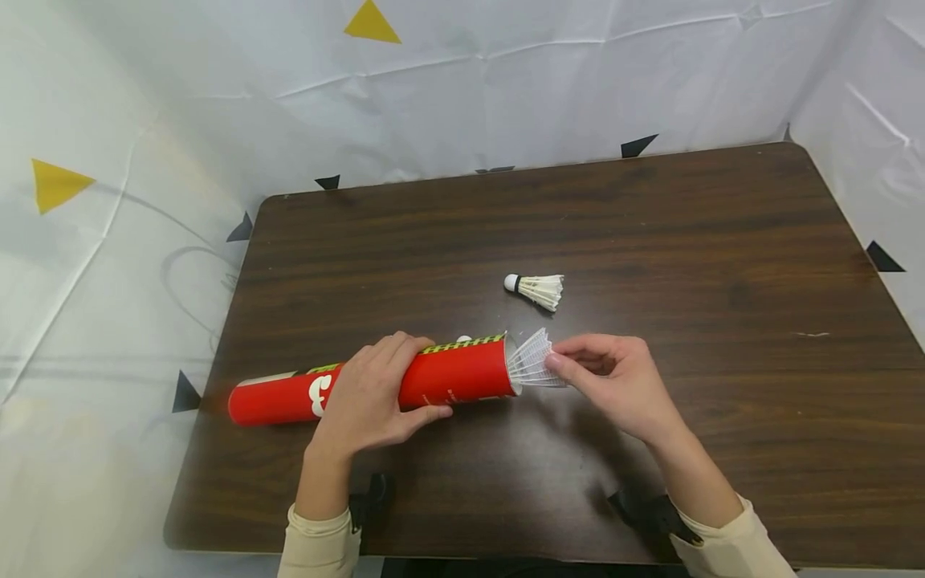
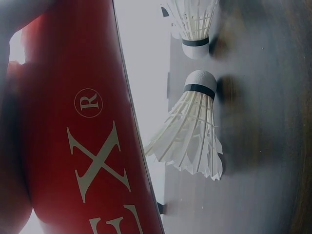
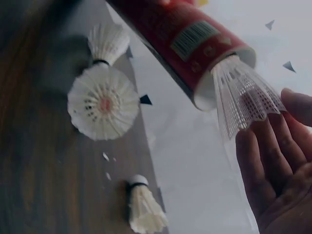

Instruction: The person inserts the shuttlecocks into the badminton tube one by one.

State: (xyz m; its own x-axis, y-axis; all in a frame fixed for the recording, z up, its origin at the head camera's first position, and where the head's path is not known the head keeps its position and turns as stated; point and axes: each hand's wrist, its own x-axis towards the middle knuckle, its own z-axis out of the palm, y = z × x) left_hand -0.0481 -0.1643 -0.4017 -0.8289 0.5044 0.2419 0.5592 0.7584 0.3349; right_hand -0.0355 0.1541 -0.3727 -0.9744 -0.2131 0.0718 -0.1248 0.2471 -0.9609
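My left hand [image 1: 373, 391] grips a long red shuttlecock tube [image 1: 458, 376] around its middle, the thumb along the near side. The tube's open end faces right, toward my right hand [image 1: 614, 375]. Between the right thumb and fingers is the skirt edge of a white netted shuttlecock [image 1: 531, 361]. Its narrow end lies inside the tube mouth and is hidden, while the flared skirt [image 3: 246, 95] sticks out. Beyond the tube, a feather shuttlecock [image 1: 538, 291] with a black band lies on its side on the table.
The right wrist view shows feather shuttlecocks behind the tube, one with its skirt toward the camera [image 3: 104, 103] and another [image 3: 108, 43] beside it. Small white bits [image 3: 106, 157] lie on the brown table [image 1: 723, 321]. White sheeting [image 1: 506, 88] rises along the table's back and sides.
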